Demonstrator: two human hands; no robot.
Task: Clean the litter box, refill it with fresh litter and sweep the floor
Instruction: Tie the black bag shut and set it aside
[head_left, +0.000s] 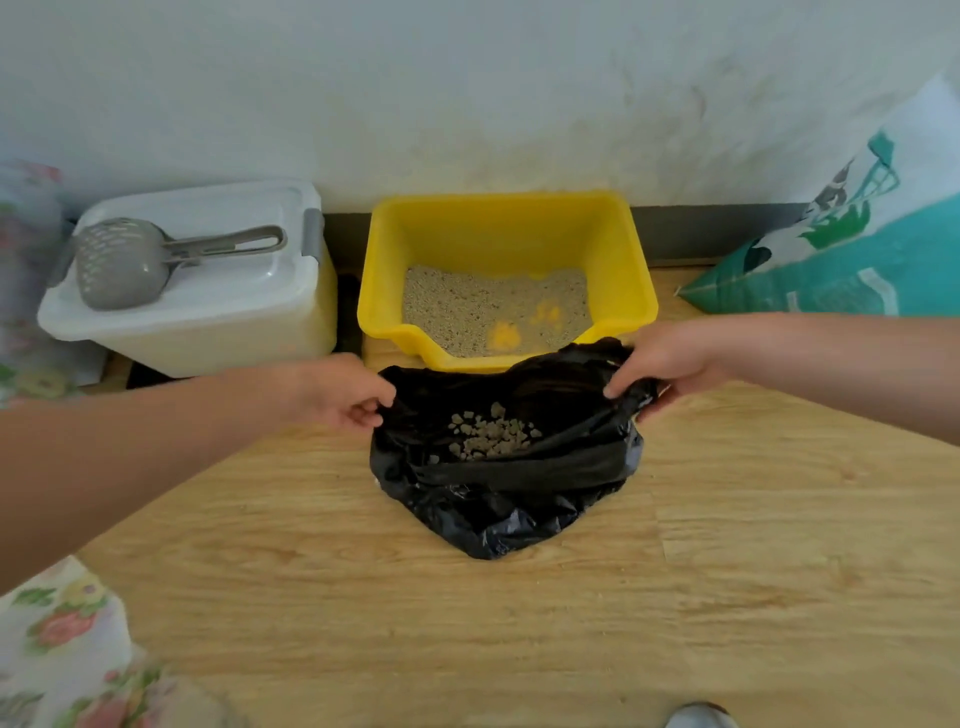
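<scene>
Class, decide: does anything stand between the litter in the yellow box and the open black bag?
Nothing visible does. The black bag lies directly before the low front lip of the yellow box, and the left hand and right hand pinch its rim open.

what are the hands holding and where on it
Both hold the black trash bag by its open rim: the left hand pinches the left edge, the right hand grips the right edge.
</scene>
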